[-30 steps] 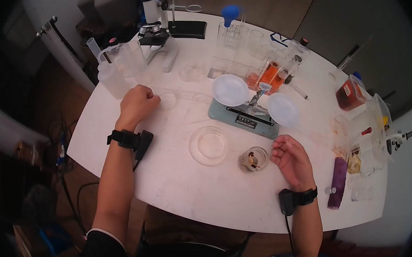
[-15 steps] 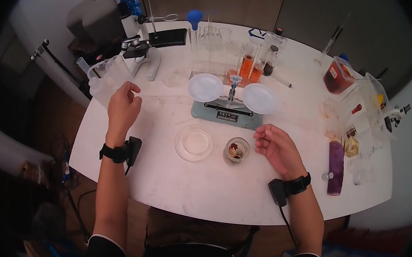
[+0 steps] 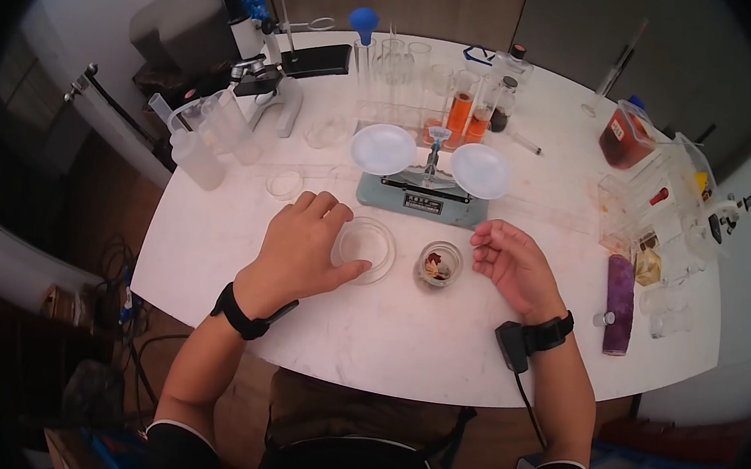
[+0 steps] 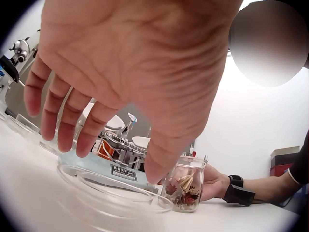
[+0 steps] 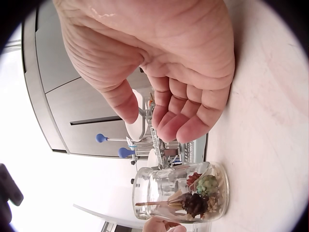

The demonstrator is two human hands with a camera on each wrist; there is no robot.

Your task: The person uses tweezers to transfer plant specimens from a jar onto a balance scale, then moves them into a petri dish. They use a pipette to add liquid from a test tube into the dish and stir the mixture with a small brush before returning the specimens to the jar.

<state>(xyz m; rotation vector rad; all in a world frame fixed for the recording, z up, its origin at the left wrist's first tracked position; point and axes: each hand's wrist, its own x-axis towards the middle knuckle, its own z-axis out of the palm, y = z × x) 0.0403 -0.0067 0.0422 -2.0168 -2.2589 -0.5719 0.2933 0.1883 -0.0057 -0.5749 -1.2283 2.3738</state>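
Note:
My left hand (image 3: 301, 248) is over the left side of the clear glass dishes (image 3: 363, 250), one inside the other, fingers spread and thumb apart; whether it touches them I cannot tell. In the left wrist view the palm (image 4: 130, 63) faces the dishes (image 4: 111, 193) with nothing gripped. A glass jar (image 3: 438, 266) of dried flowers stands between the hands. Beside it my right hand (image 3: 516, 266) rests on the table, fingers loosely curled and holding nothing; in the right wrist view the jar (image 5: 183, 193) stands apart from the fingertips.
Behind the dishes stands a balance (image 3: 423, 201) with two white pans. Test tubes with orange liquid (image 3: 459, 112) are farther back. A microscope (image 3: 267, 91) and plastic bottles (image 3: 196, 161) stand at left, a purple roll (image 3: 618, 305) and a red-filled container (image 3: 625, 138) at right.
My left hand has moved right and nearer me, from beside the plastic bottles to the glass dishes, its fingers spreading. The right hand stays beside the jar. The head view has shifted.

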